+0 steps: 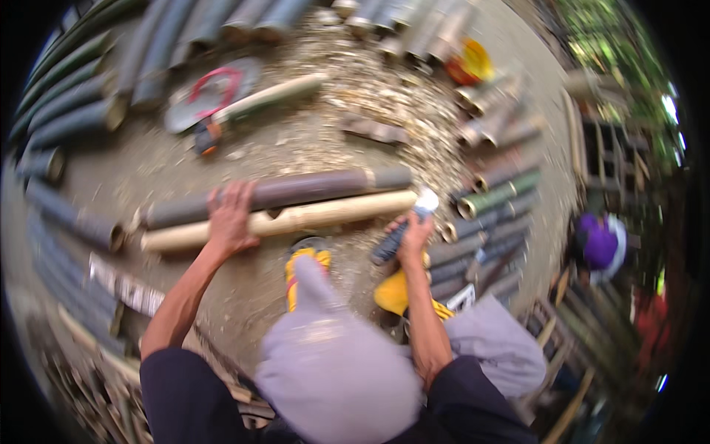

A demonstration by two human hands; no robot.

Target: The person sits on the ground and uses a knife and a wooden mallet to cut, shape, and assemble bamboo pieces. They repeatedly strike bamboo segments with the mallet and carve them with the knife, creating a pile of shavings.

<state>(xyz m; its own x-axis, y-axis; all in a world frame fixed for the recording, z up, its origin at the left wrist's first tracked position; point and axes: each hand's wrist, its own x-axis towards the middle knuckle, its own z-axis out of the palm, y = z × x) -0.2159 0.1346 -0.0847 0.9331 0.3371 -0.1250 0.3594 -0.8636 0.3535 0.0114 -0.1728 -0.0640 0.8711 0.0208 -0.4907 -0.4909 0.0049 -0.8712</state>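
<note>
A pale, peeled bamboo pole point(333, 213) lies crosswise in front of me, with a dark notch near its middle. Just beyond it, alongside, is a dark brownish bamboo pole point(310, 187). My left hand point(231, 218) is clasped over the pale pole, its thumb on the near side and its fingers reaching onto the dark one. At the pole's right end my right hand point(416, 235) is wrapped round a dark grey power tool that looks like an angle grinder point(390, 244). Its bright head is at the pole's end; motion blur hides whether they touch.
Bamboo pieces point(499, 192) lie in rows at right, with more bamboo poles point(74, 126) at left and back. Wood shavings point(392, 96) cover the ground. Beyond lie a short pale-green pole point(274, 96) and a yellow-red object point(470, 63). A purple-and-white shape point(599, 240) is far right.
</note>
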